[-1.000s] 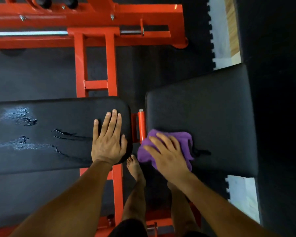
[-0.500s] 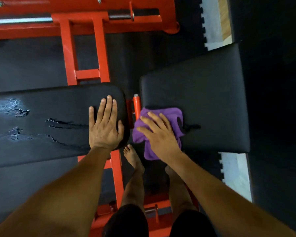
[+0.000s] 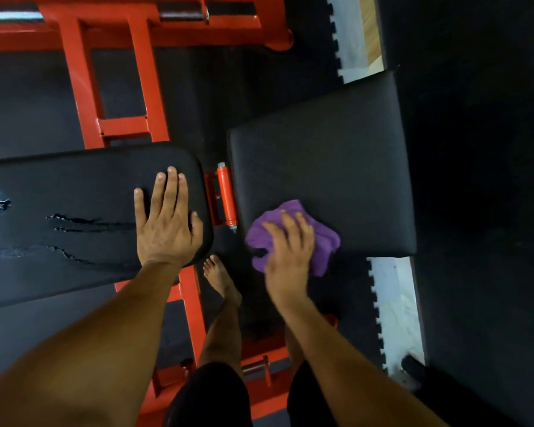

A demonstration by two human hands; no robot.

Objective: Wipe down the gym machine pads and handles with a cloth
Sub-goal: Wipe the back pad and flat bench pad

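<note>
A purple cloth (image 3: 324,241) lies bunched on the near left corner of the black seat pad (image 3: 324,167). My right hand (image 3: 285,257) presses down on the cloth with fingers spread and fairly straight. To the left, the long black back pad (image 3: 84,186) shows cracked, worn patches. My left hand (image 3: 167,223) rests flat on its right end, fingers straight. A short orange handle (image 3: 225,195) stands in the gap between the two pads.
The orange steel frame (image 3: 121,87) runs behind and under the pads, with a chrome bar at the top. My bare feet (image 3: 219,275) stand on dark rubber floor mats. A black upright pad (image 3: 475,180) fills the right side.
My right hand has slid the cloth to the right along the seat pad's near edge. My left hand has stayed flat on the back pad. The camera view has shifted.
</note>
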